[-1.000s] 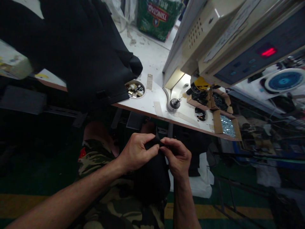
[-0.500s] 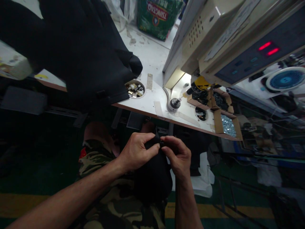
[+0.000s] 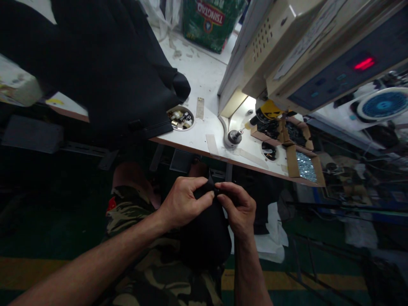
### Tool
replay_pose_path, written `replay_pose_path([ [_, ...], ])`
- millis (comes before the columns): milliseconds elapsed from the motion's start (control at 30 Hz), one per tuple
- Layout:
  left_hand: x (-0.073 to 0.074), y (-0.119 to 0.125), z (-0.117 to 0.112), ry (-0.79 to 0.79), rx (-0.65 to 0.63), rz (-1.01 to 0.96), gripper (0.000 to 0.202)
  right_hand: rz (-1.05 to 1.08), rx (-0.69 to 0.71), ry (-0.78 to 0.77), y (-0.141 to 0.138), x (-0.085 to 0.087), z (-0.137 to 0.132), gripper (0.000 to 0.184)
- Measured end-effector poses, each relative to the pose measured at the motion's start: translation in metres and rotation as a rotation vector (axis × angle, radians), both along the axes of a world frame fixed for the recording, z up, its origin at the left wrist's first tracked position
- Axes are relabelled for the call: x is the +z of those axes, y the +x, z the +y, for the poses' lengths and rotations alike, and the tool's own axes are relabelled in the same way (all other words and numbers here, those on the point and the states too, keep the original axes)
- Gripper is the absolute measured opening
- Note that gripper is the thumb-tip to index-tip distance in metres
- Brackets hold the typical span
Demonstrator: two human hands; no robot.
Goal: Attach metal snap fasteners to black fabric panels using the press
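A piece of black fabric (image 3: 205, 233) lies over my lap, its upper part raised between both hands. My left hand (image 3: 183, 202) is closed, thumb and fingers pinching the fabric near its top edge. Close beside it, my right hand (image 3: 237, 206) pinches at the same edge with thumb and forefinger. A small dark spot shows between the two sets of fingertips; I cannot make out whether it is a separate part. Both hands are below the front edge of the white table (image 3: 207, 87).
A press machine (image 3: 264, 63) with a lower die (image 3: 234, 137) stands on the table. Boxes of dark parts and a box of shiny metal pieces (image 3: 306, 166) sit to its right. Left of it are a cup of small fittings (image 3: 181, 118) and draped black fabric (image 3: 111, 72).
Both hands keep nearly the same pose, with the fingertips shifted very slightly. The machine's red display looks different.
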State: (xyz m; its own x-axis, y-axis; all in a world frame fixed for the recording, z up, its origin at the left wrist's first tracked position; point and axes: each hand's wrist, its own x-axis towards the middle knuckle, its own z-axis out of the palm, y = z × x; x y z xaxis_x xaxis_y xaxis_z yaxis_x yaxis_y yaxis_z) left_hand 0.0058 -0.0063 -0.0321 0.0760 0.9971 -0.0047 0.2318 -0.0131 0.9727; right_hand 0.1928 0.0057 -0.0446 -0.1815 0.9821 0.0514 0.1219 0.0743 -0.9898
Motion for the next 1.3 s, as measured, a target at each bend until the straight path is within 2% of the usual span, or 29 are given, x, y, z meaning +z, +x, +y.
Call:
replay_pose_path([
  [100,0.002,0.0011,0.0005,0.005,-0.002,-0.005,0.024,0.032,-0.092,-0.027,-0.0037,0.0021,-0.0012,0.032],
  [167,0.0029,0.0019,0.0011,0.008,-0.003,0.0,0.025,0.029,-0.135,-0.023,-0.0063,0.0022,-0.0012,0.026],
  [333,0.0016,0.0016,0.0011,0.004,0.007,-0.002,0.025,-0.004,-0.074,0.067,-0.0033,-0.0007,0.0012,0.018],
  [433,0.0008,0.0005,0.0004,-0.013,0.012,-0.01,0.023,-0.036,-0.032,0.04,-0.0017,-0.0005,0.0009,0.019],
  [533,0.0007,0.0001,0.0003,-0.014,0.002,-0.017,0.023,-0.029,-0.091,-0.024,-0.0053,0.0007,-0.0009,0.028],
  [633,0.0003,0.0002,0.0006,-0.006,0.003,0.002,0.025,-0.05,-0.151,-0.029,-0.0086,0.0002,-0.0014,0.024],
  [733,-0.0012,0.0002,0.0007,0.0,0.011,0.016,0.024,-0.046,-0.093,0.013,-0.0061,-0.0014,0.0007,0.017],
  [867,-0.0026,-0.0002,-0.0001,-0.006,0.017,0.007,0.023,-0.033,0.023,-0.016,-0.0023,0.0002,0.0029,0.023],
  [1000,-0.0008,-0.0008,-0.0008,0.003,0.016,0.011,0.024,-0.005,-0.061,-0.073,-0.0079,0.0032,0.0021,0.035],
  [1100,0.0003,-0.0014,-0.0005,0.001,0.019,0.01,0.025,-0.022,-0.109,-0.033,-0.0105,0.0025,0.002,0.022],
  [1200,0.0001,-0.0022,0.0,-0.019,0.024,0.009,0.024,-0.04,-0.032,0.034,-0.0071,0.0008,0.0028,0.017],
  [1300,-0.0002,-0.0022,0.0004,-0.03,0.022,0.008,0.023,-0.033,0.033,-0.008,-0.0036,-0.0001,0.0025,0.023],
])
